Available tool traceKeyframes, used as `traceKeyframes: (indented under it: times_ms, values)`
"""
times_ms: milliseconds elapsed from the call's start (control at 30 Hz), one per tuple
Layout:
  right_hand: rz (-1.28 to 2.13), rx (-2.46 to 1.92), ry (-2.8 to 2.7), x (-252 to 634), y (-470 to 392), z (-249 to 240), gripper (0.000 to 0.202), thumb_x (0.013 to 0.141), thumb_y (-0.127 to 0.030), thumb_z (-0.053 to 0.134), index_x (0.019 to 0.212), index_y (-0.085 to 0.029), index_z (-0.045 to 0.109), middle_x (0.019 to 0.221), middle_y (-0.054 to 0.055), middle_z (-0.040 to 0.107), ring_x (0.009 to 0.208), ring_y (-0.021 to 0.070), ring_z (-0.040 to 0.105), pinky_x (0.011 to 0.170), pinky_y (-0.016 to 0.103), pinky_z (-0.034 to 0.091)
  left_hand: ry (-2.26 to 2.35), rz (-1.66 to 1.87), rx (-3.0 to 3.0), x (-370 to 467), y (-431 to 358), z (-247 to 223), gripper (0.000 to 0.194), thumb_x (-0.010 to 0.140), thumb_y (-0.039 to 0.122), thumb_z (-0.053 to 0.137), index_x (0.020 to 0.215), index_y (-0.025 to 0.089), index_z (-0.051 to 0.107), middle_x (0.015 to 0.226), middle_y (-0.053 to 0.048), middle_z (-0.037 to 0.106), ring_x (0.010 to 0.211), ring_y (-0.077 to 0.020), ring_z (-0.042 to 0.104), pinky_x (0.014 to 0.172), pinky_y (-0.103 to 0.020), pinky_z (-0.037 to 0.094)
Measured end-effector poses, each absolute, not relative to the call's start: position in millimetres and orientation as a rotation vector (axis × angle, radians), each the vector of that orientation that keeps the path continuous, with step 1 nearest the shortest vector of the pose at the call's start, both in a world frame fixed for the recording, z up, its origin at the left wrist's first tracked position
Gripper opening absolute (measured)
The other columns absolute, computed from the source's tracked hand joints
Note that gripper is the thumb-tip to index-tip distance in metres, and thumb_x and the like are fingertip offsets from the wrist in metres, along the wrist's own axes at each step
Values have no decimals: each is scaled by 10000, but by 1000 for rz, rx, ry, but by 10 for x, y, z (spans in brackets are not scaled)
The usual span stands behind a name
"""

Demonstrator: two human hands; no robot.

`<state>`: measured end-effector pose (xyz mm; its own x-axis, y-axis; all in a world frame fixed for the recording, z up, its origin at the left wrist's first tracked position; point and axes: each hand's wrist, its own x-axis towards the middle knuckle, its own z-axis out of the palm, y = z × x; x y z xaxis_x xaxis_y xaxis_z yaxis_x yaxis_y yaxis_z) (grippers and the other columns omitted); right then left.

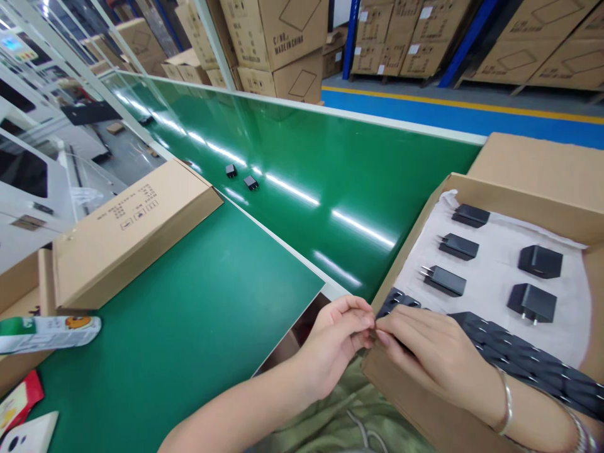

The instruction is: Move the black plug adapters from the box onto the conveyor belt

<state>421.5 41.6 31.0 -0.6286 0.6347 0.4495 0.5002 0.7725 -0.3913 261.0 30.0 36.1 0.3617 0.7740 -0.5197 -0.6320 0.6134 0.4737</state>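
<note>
At the near left corner of an open cardboard box, my two hands meet fingertip to fingertip. My left hand has its fingers curled in a pinch, and anything between them is too small to make out. Bent over the box rim, my right hand pinches at the same spot; what it grips is hidden. Inside the box, black plug chargers lie apart on a white liner sheet. Nearer to me, more black chargers stand in tight rows, partly covered by my right hand and forearm.
A green conveyor belt runs behind the green table, carrying two black chargers. On the table's left are a closed carton, a snack canister, a red packet and a white phone. Stacked cartons stand beyond.
</note>
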Motion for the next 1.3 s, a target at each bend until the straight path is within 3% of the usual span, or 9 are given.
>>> traceKeyframes:
  times_ms: [867, 1300]
  values:
    - [277, -973, -2418, 4172, 396, 287, 186, 925, -128, 395, 790, -174, 515, 616, -13, 525, 548, 109, 480, 529, 251, 318, 941, 986, 304, 2641, 262, 390, 186, 628, 175, 758, 707, 136, 594, 659, 12, 572, 587, -69, 466, 620, -209, 359]
    - [232, -877, -2389, 4216, 434, 390, 192, 928, -112, 394, 755, -187, 429, 582, -22, 484, 517, 97, 415, 503, 230, 321, 860, 921, 255, 2610, 255, 462, 337, 595, 141, 808, 893, 119, 653, 761, -19, 624, 703, -86, 546, 691, -212, 391]
